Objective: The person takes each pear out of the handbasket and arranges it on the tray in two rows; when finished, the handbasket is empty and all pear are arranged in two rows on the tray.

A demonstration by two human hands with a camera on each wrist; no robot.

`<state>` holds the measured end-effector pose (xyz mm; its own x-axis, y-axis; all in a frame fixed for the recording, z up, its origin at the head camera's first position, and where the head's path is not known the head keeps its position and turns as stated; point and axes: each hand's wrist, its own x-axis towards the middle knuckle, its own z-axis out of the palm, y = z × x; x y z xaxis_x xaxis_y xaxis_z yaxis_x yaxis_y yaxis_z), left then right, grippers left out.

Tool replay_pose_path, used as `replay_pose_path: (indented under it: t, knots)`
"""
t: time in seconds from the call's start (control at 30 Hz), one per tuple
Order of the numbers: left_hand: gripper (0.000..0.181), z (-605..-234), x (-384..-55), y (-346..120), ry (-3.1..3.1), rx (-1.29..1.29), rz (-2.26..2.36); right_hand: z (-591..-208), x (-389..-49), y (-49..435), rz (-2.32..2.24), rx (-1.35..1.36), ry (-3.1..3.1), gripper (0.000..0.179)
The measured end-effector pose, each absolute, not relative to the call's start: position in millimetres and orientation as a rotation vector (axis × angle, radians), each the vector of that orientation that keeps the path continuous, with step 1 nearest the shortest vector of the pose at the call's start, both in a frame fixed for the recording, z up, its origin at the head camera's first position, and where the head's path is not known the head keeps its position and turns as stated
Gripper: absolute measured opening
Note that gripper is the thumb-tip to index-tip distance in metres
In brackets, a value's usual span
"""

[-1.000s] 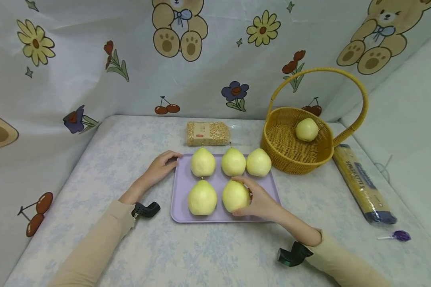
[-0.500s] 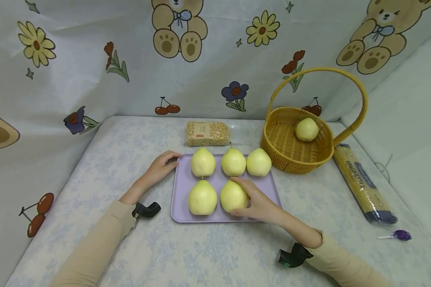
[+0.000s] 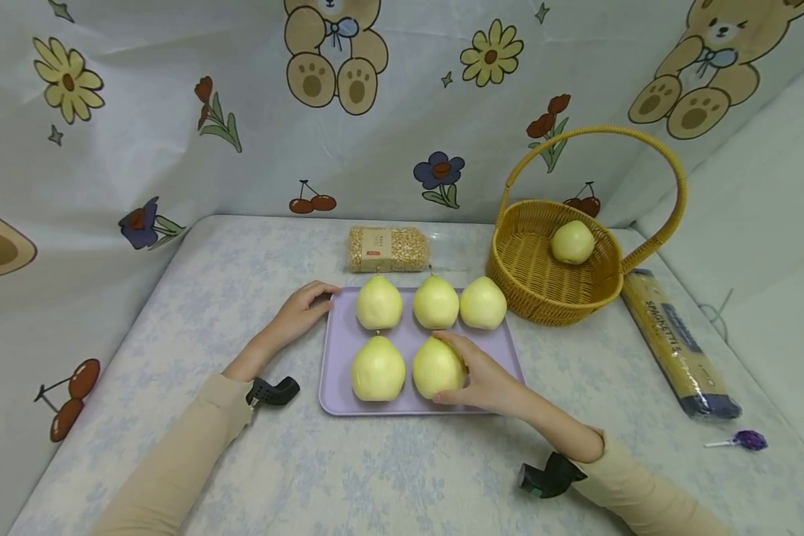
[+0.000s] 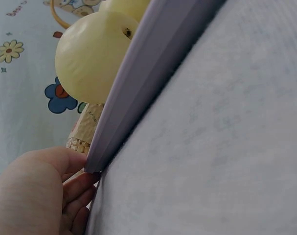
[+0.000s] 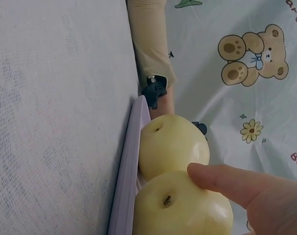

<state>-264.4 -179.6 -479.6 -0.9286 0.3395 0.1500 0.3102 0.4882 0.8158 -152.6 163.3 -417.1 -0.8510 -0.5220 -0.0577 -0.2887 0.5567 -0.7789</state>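
Observation:
A lilac tray [image 3: 412, 408] bears several pale yellow pears in two rows. My right hand [image 3: 485, 378] holds the front-row pear [image 3: 435, 368] from its right side, thumb at the front and fingers behind. In the right wrist view the thumb [image 5: 226, 181] lies against this pear [image 5: 187, 210]. Beside it on the left stands another pear [image 3: 378, 370]. At the tray's far left corner, my left hand [image 3: 298, 309] grips the rim. The left wrist view has its thumb [image 4: 60, 159] on the tray edge [image 4: 119, 98] and the other fingers curled below.
Behind the tray lies a bag of yellow grains [image 3: 402, 249]. A wicker basket [image 3: 543, 298] with a tall handle stands at the back right, one pear [image 3: 572, 243] inside. Right of it are a spaghetti packet [image 3: 677, 342] and a purple lollipop [image 3: 749, 440].
The pear in my right hand has shifted very slightly left over the last second, the hand with it. My left hand stays at the tray corner.

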Motion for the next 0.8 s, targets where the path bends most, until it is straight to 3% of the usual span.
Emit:
replay_pose_path:
  t: [0.5, 0.8]
  knots:
    - [0.031, -481, -265, -181, 2.682, 0.582, 1.452, -401, -155, 169, -1.243, -0.697, 2.586, 0.072]
    - [0.031, -481, -265, -180, 2.697, 0.583, 1.443, -354, -207, 212, -1.455, -0.439, 2.727, 0.06]
